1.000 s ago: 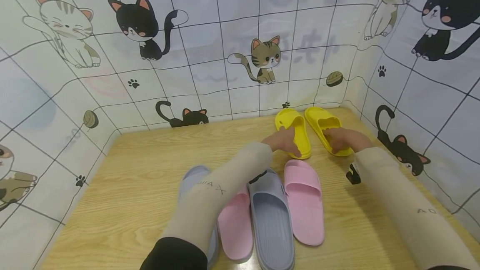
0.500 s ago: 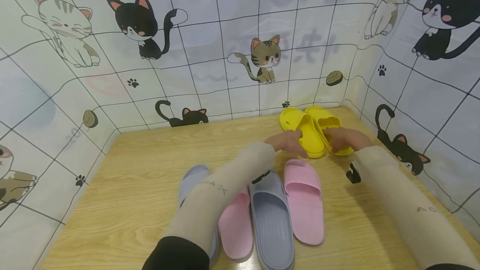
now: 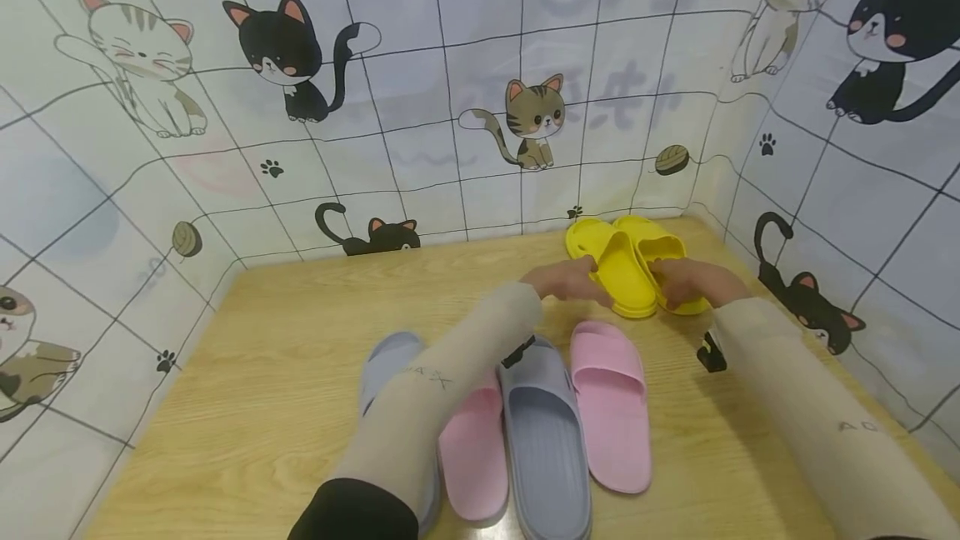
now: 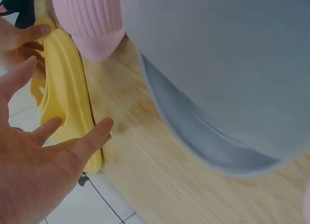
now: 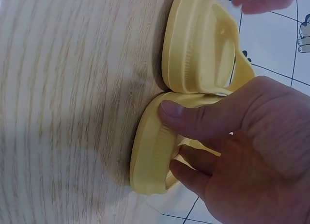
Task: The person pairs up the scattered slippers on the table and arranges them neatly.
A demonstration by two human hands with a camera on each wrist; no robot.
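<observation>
Two yellow slippers stand side by side at the back right, toes toward the back wall. Beside the left yellow slipper [image 3: 622, 273] is my left hand [image 3: 570, 282], its fingers spread and extended along that slipper's outer side; whether they touch it is hard to tell. My right hand [image 3: 690, 280] holds the right yellow slipper [image 5: 150, 156] at its heel half. In the right wrist view its thumb lies on the heel's edge near where the slippers meet, and its bent fingers reach the other side of the sole. The slippers' heels touch each other there.
Nearer the front, a grey slipper [image 3: 547, 457] and a pink slipper [image 3: 611, 407] stand beside another pink slipper [image 3: 476, 448] and a grey one [image 3: 390, 361], partly covered by my left sleeve. A cat-printed wall sheet [image 3: 420, 148] encloses the wooden table [image 3: 285, 340].
The left yellow slipper has slid right until it meets the right one, with my left hand following beside it. Lately that hand has eased slightly left. My right hand has stayed put.
</observation>
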